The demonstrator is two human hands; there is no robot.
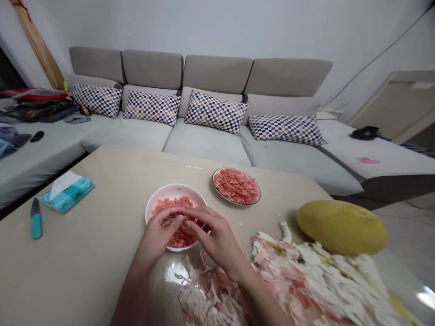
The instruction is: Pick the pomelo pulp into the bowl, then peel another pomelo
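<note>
My left hand [163, 230] and my right hand [212, 231] meet over a white bowl [151, 202], thumbs and fingers pinched close together. Whatever lies between the fingertips is too small and hidden to make out; it may be a bit of pink pulp. Loose pink pomelo pulp [178, 201] fills part of the bowl. Behind it to the right, a dark-rimmed plate [234, 201] carries a heap of similar pulp [236, 184]. Under and beside my right forearm spreads a pile of white and pink pomelo peel and membrane [292, 280].
A whole yellow-green pomelo [341, 227] rests at the table's right. On the left are a blue tissue pack [70, 194] and a knife with a turquoise handle [36, 225]. A sofa [207, 140] with checkered cushions [215, 112] stands behind the table [102, 253].
</note>
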